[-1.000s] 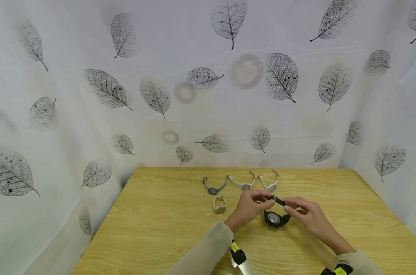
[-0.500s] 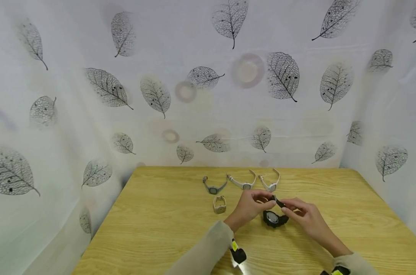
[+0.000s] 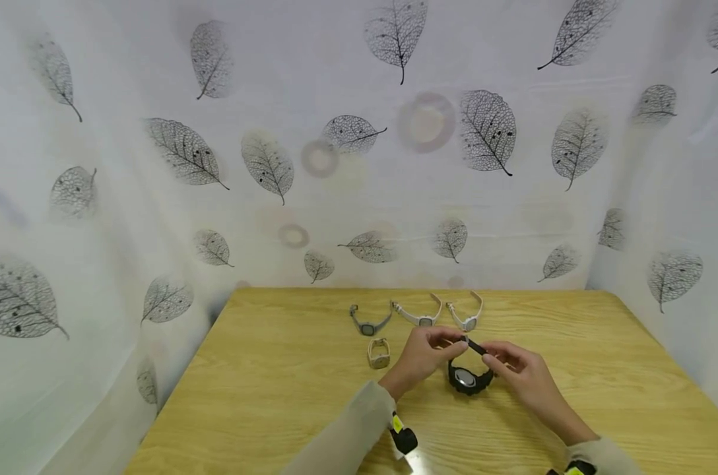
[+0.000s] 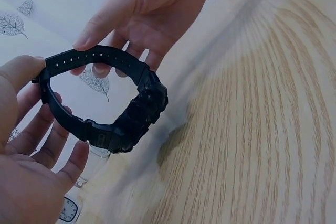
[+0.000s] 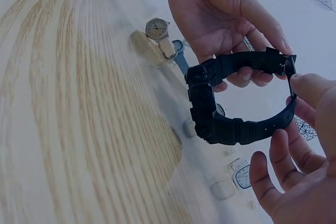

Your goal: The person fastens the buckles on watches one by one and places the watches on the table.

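Both hands hold a black wristwatch (image 3: pixel 466 380) with a round face, close over the table. Its strap bends round into a loop, the buckle end meeting the end with punched holes (image 4: pixel 79 59). My left hand (image 3: pixel 423 356) pinches the strap at the buckle between thumb and fingers. The right hand (image 3: pixel 522 376) pinches the strap further along, thumb on the outside. In the right wrist view the watch's thick case (image 5: pixel 202 103) faces left, toward the tabletop.
A grey watch (image 3: pixel 367 328) and two white watches, one left (image 3: pixel 425 322) and one right (image 3: pixel 469 323), lie in a row behind the hands. Nearer stands a beige watch (image 3: pixel 379 361), left of the left hand. A leaf-patterned curtain (image 3: pixel 276 251) encloses the wooden table (image 3: pixel 264 396).
Both hands have shifted slightly left with the black watch. Its strap first tilted more steeply, then came back flatter, and the loop now looks wider. The other watches have stayed put.
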`<move>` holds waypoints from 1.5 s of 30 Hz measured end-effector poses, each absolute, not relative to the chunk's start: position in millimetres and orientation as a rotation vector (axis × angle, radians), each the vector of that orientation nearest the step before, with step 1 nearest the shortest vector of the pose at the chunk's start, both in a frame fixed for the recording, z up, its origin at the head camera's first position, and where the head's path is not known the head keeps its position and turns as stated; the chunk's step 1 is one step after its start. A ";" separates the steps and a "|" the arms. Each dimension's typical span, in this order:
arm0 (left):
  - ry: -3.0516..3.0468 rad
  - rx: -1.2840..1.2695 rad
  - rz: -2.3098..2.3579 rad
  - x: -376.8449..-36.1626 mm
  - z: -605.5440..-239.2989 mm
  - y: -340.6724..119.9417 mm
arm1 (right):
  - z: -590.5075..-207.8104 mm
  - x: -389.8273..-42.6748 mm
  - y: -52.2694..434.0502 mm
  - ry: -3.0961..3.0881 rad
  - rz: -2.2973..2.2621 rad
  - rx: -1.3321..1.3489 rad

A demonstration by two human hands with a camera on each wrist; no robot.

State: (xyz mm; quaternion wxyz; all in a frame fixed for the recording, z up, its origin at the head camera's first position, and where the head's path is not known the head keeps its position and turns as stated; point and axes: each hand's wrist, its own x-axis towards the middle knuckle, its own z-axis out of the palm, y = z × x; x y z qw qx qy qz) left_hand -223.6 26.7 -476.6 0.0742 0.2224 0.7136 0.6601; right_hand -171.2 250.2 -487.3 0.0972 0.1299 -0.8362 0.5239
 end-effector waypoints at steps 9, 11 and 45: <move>2.135 0.693 1.966 -224.0 -478.0 26.8 | -489.2 -169.0 247.0 -2.464 1.585 0.361; 2.135 0.705 1.960 -224.1 -477.7 26.5 | -489.4 -168.9 246.2 -2.466 1.570 0.362; 2.149 0.676 1.988 -230.1 -472.0 23.1 | -489.9 -170.3 236.3 -2.395 1.623 0.341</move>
